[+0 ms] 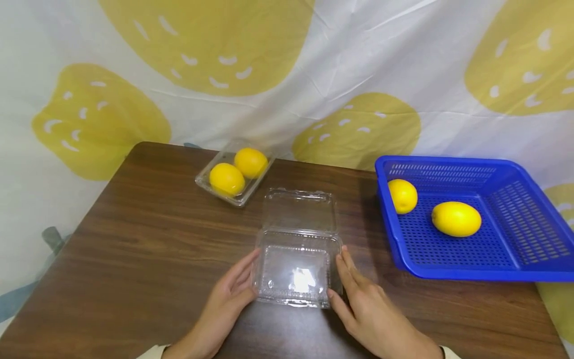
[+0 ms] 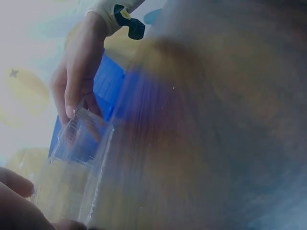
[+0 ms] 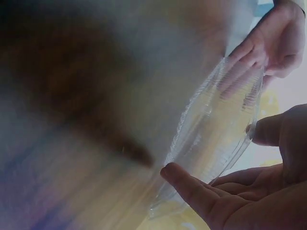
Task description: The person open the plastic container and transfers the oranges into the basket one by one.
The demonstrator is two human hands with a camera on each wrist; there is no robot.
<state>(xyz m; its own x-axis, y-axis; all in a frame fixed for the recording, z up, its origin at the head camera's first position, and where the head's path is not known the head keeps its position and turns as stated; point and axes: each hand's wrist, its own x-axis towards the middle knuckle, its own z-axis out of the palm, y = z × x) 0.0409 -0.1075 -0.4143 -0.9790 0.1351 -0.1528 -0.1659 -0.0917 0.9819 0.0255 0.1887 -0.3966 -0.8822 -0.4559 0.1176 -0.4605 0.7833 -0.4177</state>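
Note:
An unfolded clear plastic clamshell box [image 1: 296, 267] lies in front of me, its lid [image 1: 300, 212] laid back on the far side. My left hand [image 1: 226, 299] holds the left side, thumb near the front corner. On the opposite side, my right hand [image 1: 369, 301] grips the box, thumb at the front rim and fingers along the wall. The right wrist view has the right thumb [image 3: 266, 130] on one edge and a fingertip [image 3: 175, 173] at the other. Nothing lies inside this box.
Behind to the left, another clear box [image 1: 239, 199] contains two yellow lemons [image 1: 227, 179]. A blue plastic basket [image 1: 466, 273] with two more lemons [image 1: 456, 219] stands right. A lemon-print cloth [image 1: 350, 65] hangs behind the brown wooden table [image 1: 148, 239].

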